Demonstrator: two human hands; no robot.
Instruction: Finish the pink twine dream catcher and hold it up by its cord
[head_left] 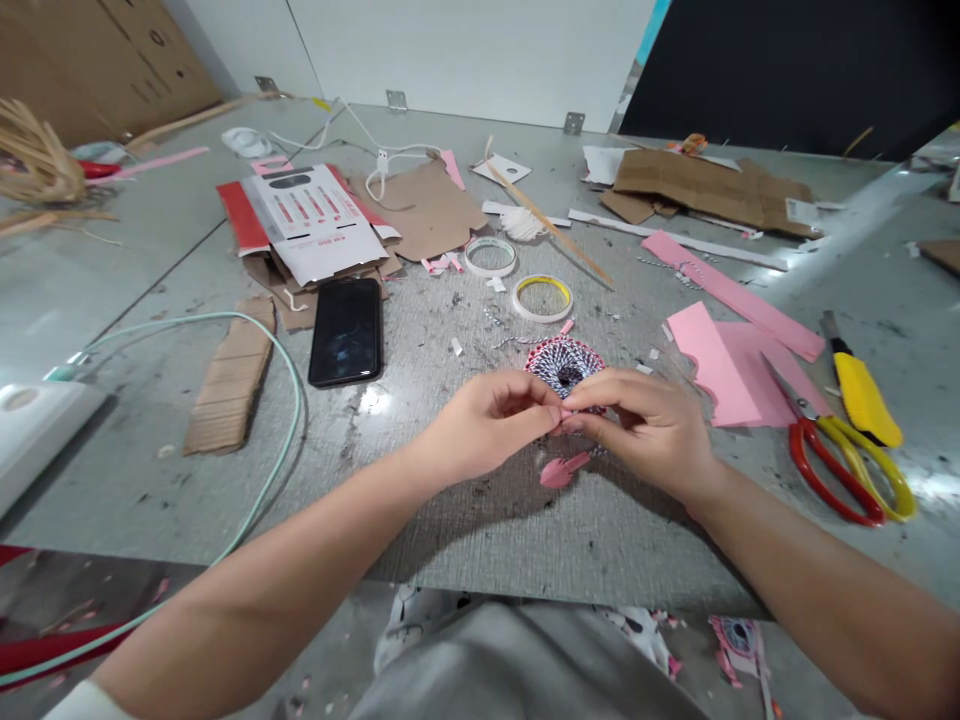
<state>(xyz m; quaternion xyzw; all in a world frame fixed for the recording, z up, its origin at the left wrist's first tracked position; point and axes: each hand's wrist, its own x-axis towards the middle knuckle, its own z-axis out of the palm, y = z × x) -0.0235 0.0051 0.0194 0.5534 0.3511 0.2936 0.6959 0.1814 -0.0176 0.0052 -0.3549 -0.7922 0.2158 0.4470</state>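
Note:
My left hand [484,425] and my right hand [649,425] meet fingertip to fingertip over the grey table, both pinched on a small pink piece [561,413] between them. Just behind the fingers lies a round woven disc [564,362] in dark, white and red thread. A small pink paper shape [561,470] lies on the table right below my hands, touching neither.
Pink paper sheets [724,370], red-and-yellow scissors [840,465] and a yellow utility knife [862,390] lie to the right. Two tape rolls [542,298] sit behind the disc. A black phone [346,330], corrugated cardboard [229,380], a pale green cable [289,400] and a flattened box [315,222] lie left.

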